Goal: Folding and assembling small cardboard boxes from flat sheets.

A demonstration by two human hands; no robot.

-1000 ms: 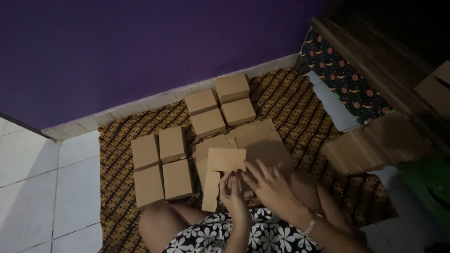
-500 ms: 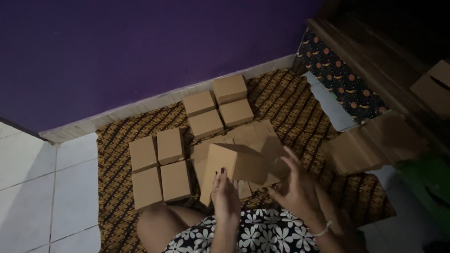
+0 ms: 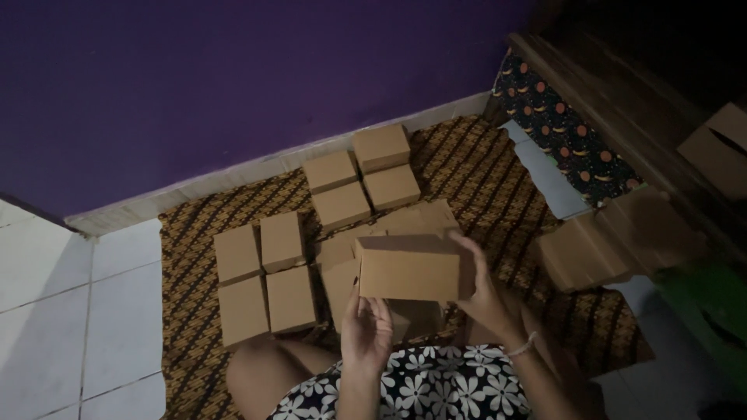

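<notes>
Brown cardboard box (image 3: 408, 268), plain, oblong, folded shut, held up between my hands: left hand (image 3: 366, 330) gripping lower left corner, right hand (image 3: 482, 292) wrapped round right end. Flat blanks (image 3: 342, 257) just beyond.

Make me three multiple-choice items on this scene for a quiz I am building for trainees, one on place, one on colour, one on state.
1. Where do the four finished boxes in a square lie, from the camera?
A. left of the hands
B. on the white tiles
C. on the wooden step

2. What colour is the wall?
A. white
B. purple
C. green

3. How is the cardboard box held?
A. flat on the mat
B. by one hand
C. lifted between both hands

Answers: 1 A, they sit on the patterned mat left of the hands. 2 B, it is plainly purple. 3 C, the left hand is under it and the right hand grips its end.
</notes>
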